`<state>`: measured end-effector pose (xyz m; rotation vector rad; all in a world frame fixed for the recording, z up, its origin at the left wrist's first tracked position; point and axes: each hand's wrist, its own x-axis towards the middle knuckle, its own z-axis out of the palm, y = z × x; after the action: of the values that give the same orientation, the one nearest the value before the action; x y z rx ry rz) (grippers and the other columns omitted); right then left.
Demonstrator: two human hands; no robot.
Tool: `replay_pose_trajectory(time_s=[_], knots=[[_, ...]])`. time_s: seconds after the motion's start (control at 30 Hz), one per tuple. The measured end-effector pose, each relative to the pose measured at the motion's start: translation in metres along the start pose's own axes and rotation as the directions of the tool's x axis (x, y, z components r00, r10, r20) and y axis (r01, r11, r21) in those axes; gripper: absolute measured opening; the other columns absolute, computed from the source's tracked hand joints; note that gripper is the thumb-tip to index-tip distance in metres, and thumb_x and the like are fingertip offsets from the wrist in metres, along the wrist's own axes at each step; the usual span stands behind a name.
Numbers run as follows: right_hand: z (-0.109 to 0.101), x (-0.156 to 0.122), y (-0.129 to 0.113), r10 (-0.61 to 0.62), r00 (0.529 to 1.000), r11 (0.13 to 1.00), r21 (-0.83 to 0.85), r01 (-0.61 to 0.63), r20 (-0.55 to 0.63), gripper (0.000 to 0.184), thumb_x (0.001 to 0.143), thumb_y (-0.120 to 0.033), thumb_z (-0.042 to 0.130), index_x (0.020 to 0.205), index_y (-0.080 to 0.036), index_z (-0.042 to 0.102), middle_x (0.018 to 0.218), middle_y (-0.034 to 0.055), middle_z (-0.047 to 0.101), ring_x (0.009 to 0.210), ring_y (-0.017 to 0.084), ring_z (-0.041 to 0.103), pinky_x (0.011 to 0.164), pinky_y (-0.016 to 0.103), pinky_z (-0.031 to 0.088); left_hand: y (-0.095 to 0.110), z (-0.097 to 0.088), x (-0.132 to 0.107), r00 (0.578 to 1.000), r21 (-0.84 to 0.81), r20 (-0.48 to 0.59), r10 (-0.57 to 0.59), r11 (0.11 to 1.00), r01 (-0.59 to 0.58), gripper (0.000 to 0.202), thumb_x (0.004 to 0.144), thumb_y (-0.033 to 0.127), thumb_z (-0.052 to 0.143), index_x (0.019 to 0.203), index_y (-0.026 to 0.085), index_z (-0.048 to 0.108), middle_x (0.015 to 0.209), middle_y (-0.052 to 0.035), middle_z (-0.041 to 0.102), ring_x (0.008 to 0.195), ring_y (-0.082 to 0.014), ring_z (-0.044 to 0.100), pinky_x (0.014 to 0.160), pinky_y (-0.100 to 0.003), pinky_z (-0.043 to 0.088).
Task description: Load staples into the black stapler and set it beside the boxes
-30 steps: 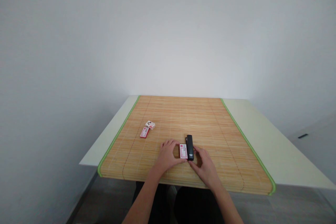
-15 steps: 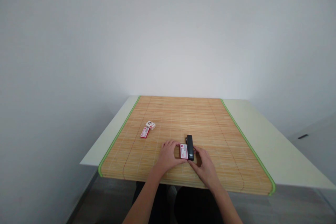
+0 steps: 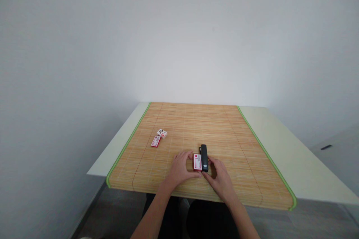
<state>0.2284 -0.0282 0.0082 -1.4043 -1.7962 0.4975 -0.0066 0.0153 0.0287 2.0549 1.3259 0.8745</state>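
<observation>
A small white and red box (image 3: pixel 197 162) lies flat on the bamboo mat, its left side framed by my left hand (image 3: pixel 179 168). The thumb and fingers of that hand are spread, with the thumb just off the box's near end and the fingertips by its far left corner. Right against the box lies a black stapler (image 3: pixel 204 158), pointing away from me. My right hand (image 3: pixel 221 179) grips the stapler's near part, thumb at its near end and fingertips on its right side.
Farther left on the mat are another red and white box (image 3: pixel 156 141) and a white box with a dark picture (image 3: pixel 162 133), close together. The bamboo mat (image 3: pixel 196 119) has green edging and overhangs the front of the white table (image 3: pixel 283 145). A wall stands behind.
My left thumb has eased slightly away from the near end of the box. The stapler and boxes keep their places on the mat; the view has shifted slightly.
</observation>
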Motion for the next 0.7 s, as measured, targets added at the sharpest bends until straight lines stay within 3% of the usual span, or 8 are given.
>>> replay_pose_trajectory(time_s=[0.07,0.1,0.2,0.27,0.33,0.47,0.6,0.7], knots=[[0.000,0.000,-0.001,0.003,1.000,1.000,-0.001,-0.003,0.002,0.059,0.088,-0.038,0.070,0.143,-0.026,0.051,0.119,0.0100,0.067,0.110,0.032,0.063,0.099,0.050,0.052,-0.015,-0.021,-0.001,0.994,-0.003,-0.093,-0.052,0.999,0.051,0.083,0.062,0.061,0.090,0.134,0.037,0.058,0.119,-0.0078,0.068,0.113,-0.0336,0.063,0.100,-0.048,0.049],[-0.001,0.000,-0.001,0.005,1.000,1.000,-0.002,-0.005,0.002,0.059,0.088,-0.037,0.069,0.143,-0.026,0.051,0.119,0.0100,0.067,0.110,0.031,0.063,0.099,0.050,0.052,-0.026,-0.036,0.000,0.978,0.015,-0.170,-0.121,0.992,0.125,0.067,0.070,0.062,0.083,0.128,0.036,0.062,0.116,-0.0057,0.068,0.108,-0.0309,0.065,0.096,-0.045,0.052],[0.000,-0.001,0.000,0.002,1.000,1.000,-0.008,-0.002,-0.004,0.059,0.087,-0.037,0.069,0.143,-0.026,0.052,0.118,0.0101,0.067,0.109,0.032,0.063,0.098,0.051,0.053,-0.067,-0.090,0.005,0.914,0.036,-0.332,-0.235,0.965,0.261,0.046,0.097,0.057,0.047,0.125,0.023,0.061,0.118,-0.0107,0.067,0.105,-0.0297,0.064,0.095,-0.049,0.050],[0.000,-0.001,0.001,0.002,1.000,1.000,-0.010,-0.002,-0.004,0.059,0.086,-0.037,0.069,0.142,-0.026,0.053,0.118,0.0101,0.068,0.109,0.032,0.063,0.097,0.051,0.053,-0.093,-0.121,0.012,0.861,0.057,-0.417,-0.292,0.937,0.345,0.047,0.098,0.051,0.045,0.130,0.020,0.057,0.121,-0.0123,0.066,0.112,-0.0311,0.062,0.100,-0.051,0.048],[0.000,-0.001,0.001,0.002,1.000,1.000,-0.009,-0.002,-0.002,0.060,0.086,-0.037,0.069,0.142,-0.026,0.053,0.118,0.0102,0.068,0.109,0.032,0.063,0.098,0.052,0.053,-0.111,-0.140,0.017,0.869,0.116,-0.413,-0.271,0.931,0.346,0.049,0.095,0.046,0.053,0.137,0.021,0.054,0.133,-0.0113,0.064,0.125,-0.0314,0.056,0.109,-0.051,0.042],[-0.001,0.000,0.000,0.012,1.000,1.000,-0.002,-0.012,-0.001,0.060,0.086,-0.035,0.070,0.143,-0.026,0.052,0.118,0.0100,0.067,0.109,0.031,0.063,0.098,0.051,0.053,-0.123,-0.140,0.020,0.942,0.231,-0.252,-0.221,0.932,0.280,0.066,0.085,0.036,0.064,0.148,0.024,0.047,0.140,-0.0096,0.063,0.130,-0.0322,0.054,0.112,-0.051,0.039],[-0.002,0.000,-0.002,0.010,1.000,1.000,-0.002,-0.010,-0.006,0.059,0.086,-0.035,0.071,0.141,-0.026,0.053,0.118,0.0100,0.068,0.109,0.032,0.063,0.098,0.051,0.053,-0.121,-0.130,0.007,0.961,0.326,-0.169,-0.219,0.908,0.264,0.076,0.077,0.036,0.072,0.148,0.025,0.048,0.139,-0.0107,0.062,0.127,-0.0340,0.055,0.109,-0.050,0.040],[-0.001,0.000,-0.003,0.009,1.000,1.000,-0.005,-0.009,-0.016,0.057,0.086,-0.035,0.071,0.141,-0.027,0.054,0.118,0.0098,0.068,0.110,0.032,0.063,0.098,0.051,0.053,-0.117,-0.134,-0.006,0.973,0.365,-0.057,-0.223,0.902,0.228,0.077,0.071,0.045,0.078,0.142,0.027,0.055,0.141,-0.0106,0.059,0.129,-0.0358,0.053,0.110,-0.050,0.040]])
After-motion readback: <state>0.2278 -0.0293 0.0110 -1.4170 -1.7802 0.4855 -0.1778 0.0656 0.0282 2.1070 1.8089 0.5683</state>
